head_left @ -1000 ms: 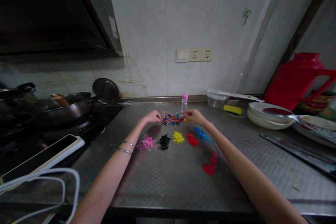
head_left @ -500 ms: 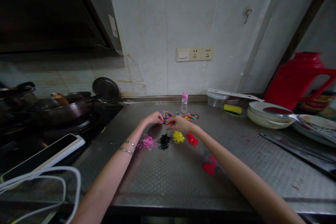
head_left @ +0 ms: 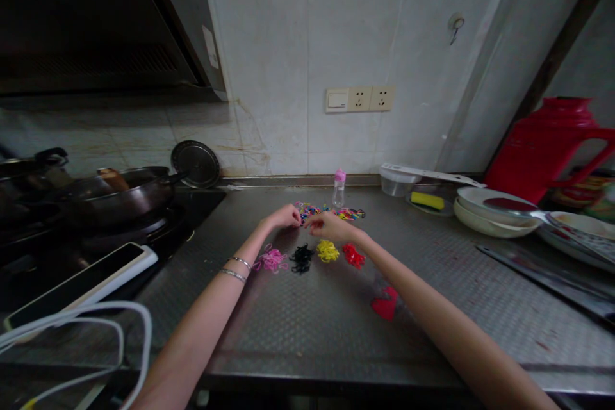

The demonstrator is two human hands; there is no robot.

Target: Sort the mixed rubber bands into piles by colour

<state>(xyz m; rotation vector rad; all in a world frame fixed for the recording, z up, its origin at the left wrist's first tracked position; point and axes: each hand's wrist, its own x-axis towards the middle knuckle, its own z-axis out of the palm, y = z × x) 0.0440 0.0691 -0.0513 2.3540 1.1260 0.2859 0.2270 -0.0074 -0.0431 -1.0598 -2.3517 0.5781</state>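
Note:
Small mixed-colour bands (head_left: 314,210) lie in a spread pile toward the back of the metal counter. At its left front edge is my left hand (head_left: 287,216), fingers pressed together; what they hold, if anything, is too small to name. My right hand (head_left: 327,225) hovers beside it, just in front of the pile, with its fingers bent and their tips hard to make out. Nearer me four piles form a row: pink (head_left: 271,259), black (head_left: 302,258), yellow (head_left: 327,250) and red (head_left: 353,255). A pink-capped clear bottle (head_left: 339,189) stands behind the mixed bands.
A pan (head_left: 132,195) sits on the stove at left, with a white device (head_left: 81,288) and white cables (head_left: 147,333) nearer me. Bowls (head_left: 494,218), a yellow sponge (head_left: 427,200), a knife (head_left: 542,278) and a red flask (head_left: 542,150) are at right. A red heart (head_left: 384,304) lies near my right forearm.
The view has shifted slightly. A dark band seen below my right fingertips earlier no longer shows there. Both hands stay in nearly the same place.

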